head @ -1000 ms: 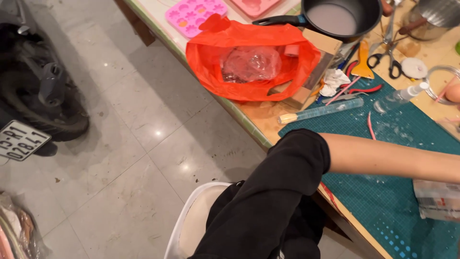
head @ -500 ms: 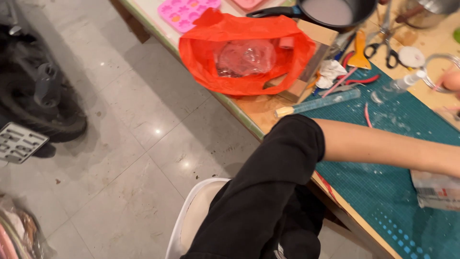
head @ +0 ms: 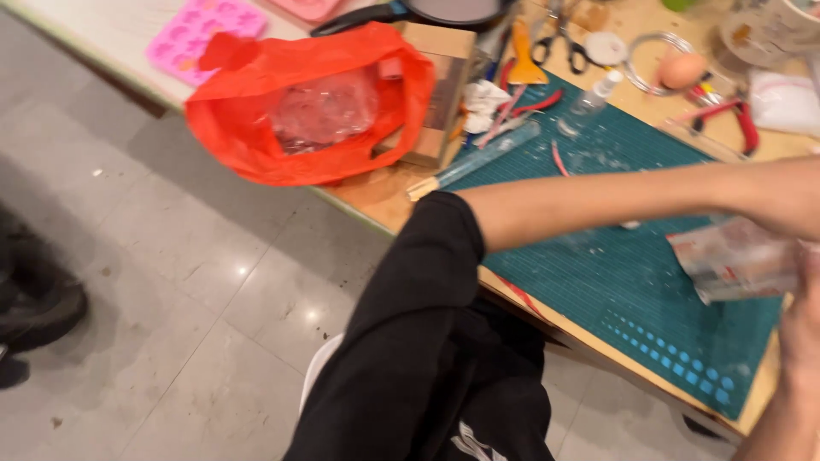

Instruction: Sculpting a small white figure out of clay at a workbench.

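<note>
My left arm, in a black sleeve, reaches rightward over the green cutting mat (head: 615, 256). My left hand (head: 790, 195) is cut off by the right edge, so its fingers are hidden. Just beneath it lies a crumpled clear plastic packet (head: 733, 260), blurred, above the mat's right part. My right hand (head: 803, 329) comes up from the lower right and closes on the packet's right end.
An orange-red plastic bag (head: 256, 128) with clear wrap inside lies at the table's left edge beside a cardboard box (head: 440, 94). Behind are a pink mould (head: 201, 30), scissors (head: 559, 43), an egg (head: 682, 70) and red pliers (head: 730, 115). A tiled floor (head: 171, 282) lies below left.
The view has swung right and closer along the table. The dark vehicle on the left has nearly left the picture. The plastic packet now sits against my right hand.
</note>
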